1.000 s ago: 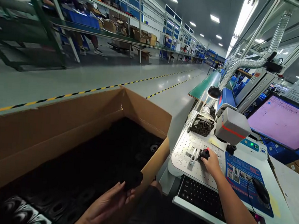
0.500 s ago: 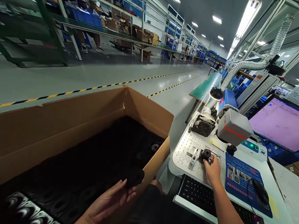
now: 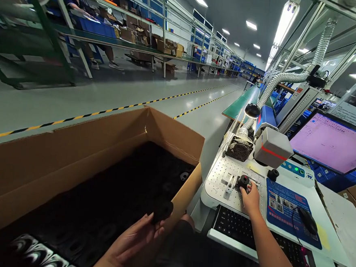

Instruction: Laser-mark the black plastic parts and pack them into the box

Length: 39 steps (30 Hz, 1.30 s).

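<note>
Over the near right wall of the cardboard box, my left hand grips a black round part between thumb and fingers. Many dark round parts lie inside the box, hard to tell apart in the shade. On the perforated metal plate, my right hand has its fingers closed around another black round part, with a hole in its top. This part sits beside a small metal clamp, below the grey machine head with a red stripe.
A small black part stands behind the blue mouse pad, which bears a black mouse. A keyboard lies on the front tray. A fan and a monitor stand at the bench's back and right.
The view has shifted slightly. Both hands keep their hold on the black round parts, with little visible movement.
</note>
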Available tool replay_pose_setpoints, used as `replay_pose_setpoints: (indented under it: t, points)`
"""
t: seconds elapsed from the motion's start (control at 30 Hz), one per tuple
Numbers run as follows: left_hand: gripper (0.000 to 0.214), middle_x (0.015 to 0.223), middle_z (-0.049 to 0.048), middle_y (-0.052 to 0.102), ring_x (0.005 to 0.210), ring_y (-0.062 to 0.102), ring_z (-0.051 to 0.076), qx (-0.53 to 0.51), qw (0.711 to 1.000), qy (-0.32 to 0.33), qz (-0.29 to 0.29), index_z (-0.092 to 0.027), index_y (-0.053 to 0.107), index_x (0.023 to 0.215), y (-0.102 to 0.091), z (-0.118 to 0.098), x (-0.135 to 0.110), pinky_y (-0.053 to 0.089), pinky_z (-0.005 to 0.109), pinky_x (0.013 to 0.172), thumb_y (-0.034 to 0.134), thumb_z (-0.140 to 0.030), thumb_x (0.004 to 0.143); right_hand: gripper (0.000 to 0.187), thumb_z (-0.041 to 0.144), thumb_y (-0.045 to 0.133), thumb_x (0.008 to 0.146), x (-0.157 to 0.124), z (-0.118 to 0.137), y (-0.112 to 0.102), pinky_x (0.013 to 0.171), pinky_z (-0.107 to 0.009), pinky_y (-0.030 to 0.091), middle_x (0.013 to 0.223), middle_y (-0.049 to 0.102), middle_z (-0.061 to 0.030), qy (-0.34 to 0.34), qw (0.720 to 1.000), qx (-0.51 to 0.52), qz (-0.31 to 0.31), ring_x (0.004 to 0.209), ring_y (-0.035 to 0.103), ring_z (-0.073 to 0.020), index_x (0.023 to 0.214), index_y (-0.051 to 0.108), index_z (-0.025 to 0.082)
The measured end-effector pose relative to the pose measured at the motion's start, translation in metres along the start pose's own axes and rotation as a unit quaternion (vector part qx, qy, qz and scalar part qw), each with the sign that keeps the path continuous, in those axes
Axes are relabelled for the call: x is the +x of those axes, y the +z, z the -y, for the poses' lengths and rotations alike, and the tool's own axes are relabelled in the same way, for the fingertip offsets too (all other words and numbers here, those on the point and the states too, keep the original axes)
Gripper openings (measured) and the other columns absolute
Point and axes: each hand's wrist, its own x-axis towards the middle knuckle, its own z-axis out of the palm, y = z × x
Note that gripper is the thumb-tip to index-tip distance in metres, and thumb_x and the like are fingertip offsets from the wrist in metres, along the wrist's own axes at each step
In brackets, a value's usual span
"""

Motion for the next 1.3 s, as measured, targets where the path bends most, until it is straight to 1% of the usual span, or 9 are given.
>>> replay_pose_setpoints:
  t: [0.1,0.17,0.37,0.5,0.6,0.8,1.03,1.17,1.3]
  points:
    - [0.025,0.130,0.0254,0.068,0.088,0.071,0.025,0.003,0.999,-0.008,0.042,-0.008,0.075,0.118,0.001,-0.001,0.000,0.064,0.038,0.082,0.070,-0.013,0.095,0.072,0.056,0.065,0.082,-0.015,-0.005,-0.013,0.093,-0.051,0.056,0.126,0.070,-0.0221,0.017,1.000,-0.013,0.002,0.102,0.070,-0.0353,0.138,0.059,0.011]
    - [0.028,0.132,0.0262,0.066,0.089,0.071,0.025,-0.004,0.998,-0.022,0.056,-0.007,0.073,0.122,0.003,-0.001,-0.001,0.063,0.038,0.083,0.069,-0.014,0.095,0.071,0.058,0.062,0.087,-0.035,-0.011,-0.027,0.093,-0.050,0.056,0.131,0.068,-0.0212,0.008,1.000,-0.001,0.007,0.104,0.069,-0.0335,0.141,0.056,0.013]
    - [0.042,0.131,0.0293,0.065,0.088,0.069,0.028,-0.009,0.998,-0.043,0.040,-0.003,0.066,0.130,0.003,0.001,0.003,0.064,0.040,0.080,0.069,-0.023,0.092,0.052,0.045,0.055,0.097,-0.130,-0.028,-0.072,0.100,-0.050,0.056,0.127,0.072,-0.0154,-0.012,0.999,0.042,0.022,0.103,0.072,-0.0270,0.142,0.055,0.018]
    - [0.051,0.132,0.0281,0.064,0.088,0.067,0.027,0.019,0.999,-0.042,0.023,-0.005,0.065,0.132,0.000,0.002,0.009,0.063,0.039,0.079,0.073,-0.030,0.089,0.045,0.030,0.048,0.100,-0.179,-0.038,-0.077,0.101,-0.051,0.058,0.127,0.072,-0.0146,-0.007,0.997,0.044,0.057,0.107,0.074,-0.0260,0.143,0.055,0.021]
    - [0.056,0.132,0.0267,0.064,0.088,0.065,0.027,0.032,0.999,-0.033,0.017,-0.006,0.064,0.134,0.001,0.001,0.010,0.064,0.039,0.078,0.076,-0.033,0.086,0.047,0.024,0.047,0.099,-0.196,-0.047,-0.071,0.102,-0.053,0.058,0.129,0.072,-0.0148,-0.014,0.997,0.032,0.070,0.110,0.073,-0.0262,0.145,0.054,0.021]
    - [0.056,0.130,0.0272,0.065,0.088,0.066,0.028,0.032,0.999,-0.034,-0.005,-0.004,0.063,0.133,0.005,0.001,0.010,0.064,0.041,0.079,0.074,-0.030,0.084,0.050,0.021,0.045,0.097,-0.199,-0.054,-0.063,0.104,-0.054,0.058,0.129,0.071,-0.0141,-0.023,0.997,0.013,0.075,0.114,0.072,-0.0267,0.146,0.055,0.021]
    - [0.056,0.132,0.0324,0.062,0.087,0.067,0.028,0.028,0.999,-0.023,-0.013,-0.002,0.058,0.137,0.011,0.001,0.006,0.064,0.042,0.077,0.066,-0.027,0.088,0.047,0.027,0.044,0.101,-0.190,-0.050,-0.068,0.100,-0.053,0.059,0.129,0.070,-0.0146,-0.017,0.997,0.014,0.076,0.112,0.072,-0.0265,0.147,0.053,0.021]
    - [0.059,0.135,0.0344,0.060,0.087,0.067,0.029,0.028,0.999,-0.029,-0.022,0.000,0.048,0.146,0.018,0.000,0.004,0.064,0.041,0.076,0.058,-0.023,0.092,0.045,0.029,0.047,0.102,-0.172,-0.047,-0.071,0.099,-0.052,0.059,0.129,0.071,-0.0140,-0.055,0.997,0.002,0.060,0.110,0.071,-0.0263,0.146,0.054,0.021]
    - [0.066,0.129,0.0351,0.062,0.085,0.068,0.029,0.022,0.999,-0.038,-0.018,0.001,0.034,0.156,0.018,-0.002,0.006,0.064,0.041,0.077,0.050,-0.022,0.096,0.043,0.030,0.049,0.101,-0.134,-0.037,-0.069,0.099,-0.049,0.058,0.126,0.072,-0.0134,-0.087,0.996,-0.003,0.027,0.107,0.071,-0.0260,0.142,0.056,0.021]
